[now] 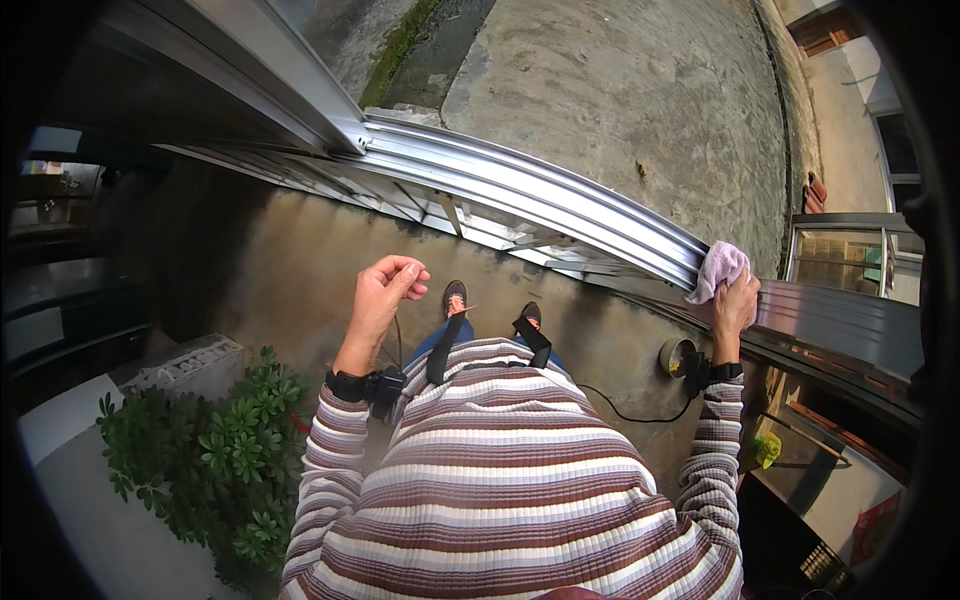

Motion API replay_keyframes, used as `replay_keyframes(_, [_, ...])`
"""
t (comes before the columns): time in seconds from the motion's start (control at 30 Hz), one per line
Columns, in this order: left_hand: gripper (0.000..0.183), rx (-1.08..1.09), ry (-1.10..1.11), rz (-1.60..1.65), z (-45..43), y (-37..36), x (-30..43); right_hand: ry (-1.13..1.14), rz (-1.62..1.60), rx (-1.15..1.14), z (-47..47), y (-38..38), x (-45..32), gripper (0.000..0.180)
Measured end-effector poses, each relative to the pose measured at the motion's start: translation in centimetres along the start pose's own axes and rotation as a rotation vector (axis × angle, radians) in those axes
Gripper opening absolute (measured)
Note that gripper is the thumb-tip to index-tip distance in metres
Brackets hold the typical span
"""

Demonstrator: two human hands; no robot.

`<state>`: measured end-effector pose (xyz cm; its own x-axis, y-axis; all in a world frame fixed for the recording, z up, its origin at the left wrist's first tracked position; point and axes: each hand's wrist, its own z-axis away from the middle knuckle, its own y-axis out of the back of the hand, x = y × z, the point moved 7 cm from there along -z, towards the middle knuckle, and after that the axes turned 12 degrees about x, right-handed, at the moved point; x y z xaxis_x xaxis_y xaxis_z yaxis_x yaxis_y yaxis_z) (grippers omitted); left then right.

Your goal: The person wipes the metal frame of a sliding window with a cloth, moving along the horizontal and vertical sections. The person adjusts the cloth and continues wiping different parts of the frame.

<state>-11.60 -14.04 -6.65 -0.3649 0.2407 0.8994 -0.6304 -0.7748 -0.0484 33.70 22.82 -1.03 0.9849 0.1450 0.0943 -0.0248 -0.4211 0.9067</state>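
A pale pink cloth (721, 266) is bunched under my right hand (735, 304), which presses it onto the right end of a metal sliding-window track (525, 187). The bright grooved track runs across the view in front of me. My left hand (386, 300) is raised above the floor, near my body and away from the track, its fingers curled loosely with the thumb against the index finger. Nothing shows in it. Black straps with small devices sit on both wrists.
An upright window frame (307, 82) meets the track at upper left. Beyond the track lies a concrete yard (615, 97). A leafy green plant (247, 442) stands at lower left. A round container (675, 356) is on the floor at right, near a black cable (637, 418).
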Motion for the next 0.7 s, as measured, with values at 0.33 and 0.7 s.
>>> replay_keyframes(0.33, [0.022, 0.057, 0.037, 0.075, 0.3, 1.0, -1.9, 0.409, -0.705, -0.162, 4.8, 3.7, -31.7, 0.048])
replay_keyframes(0.7, [0.024, 0.262, 0.019, 0.167, 1.7, 7.7, -2.7, 0.894, -0.905, -0.093, 6.8, 6.9, -54.2, 0.034])
